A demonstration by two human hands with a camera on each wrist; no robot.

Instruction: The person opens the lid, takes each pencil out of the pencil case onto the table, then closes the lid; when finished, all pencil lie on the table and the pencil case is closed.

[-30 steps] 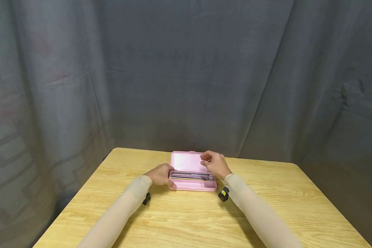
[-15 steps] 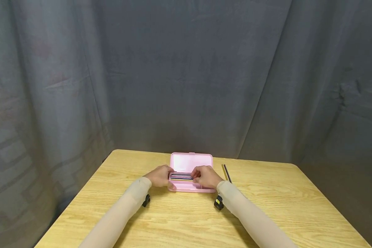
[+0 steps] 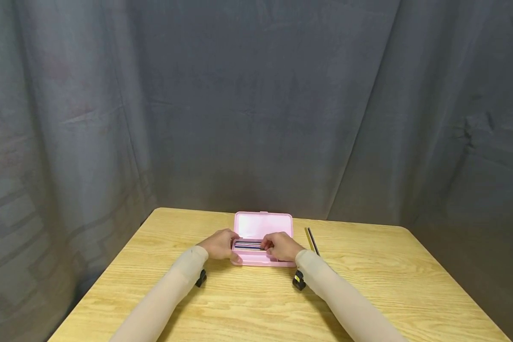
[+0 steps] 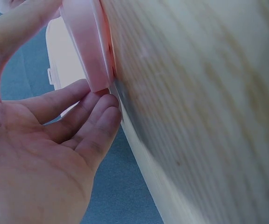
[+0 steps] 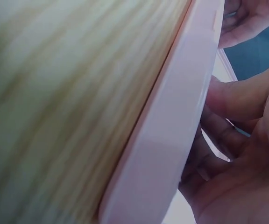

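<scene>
Since a second ago, our right hand (image 3: 280,247) has dropped from the lid into the tray, and two pencils (image 3: 312,240) now lie on the table (image 3: 256,304) just right of the case (image 3: 262,237).

From the head view, we see the pink case open near the far middle of the table, its lid (image 3: 262,224) laid back flat behind the tray. Inside the tray a row of dark pens (image 3: 248,245) lies lengthwise. Our right hand's fingers curl down onto those pens; whether they pinch one we cannot tell. Our left hand (image 3: 220,244) holds the case's left end, thumb on the front wall.

From the left wrist, we see our fingers (image 4: 85,126) loosely curled against the end of the case (image 4: 90,42), fingertips touching its rounded corner where it meets the table.

From the right wrist, we see the case's front wall (image 5: 172,135) running across the picture, our fingers (image 5: 218,140) bent over it into the tray. What they grip stays hidden.
</scene>
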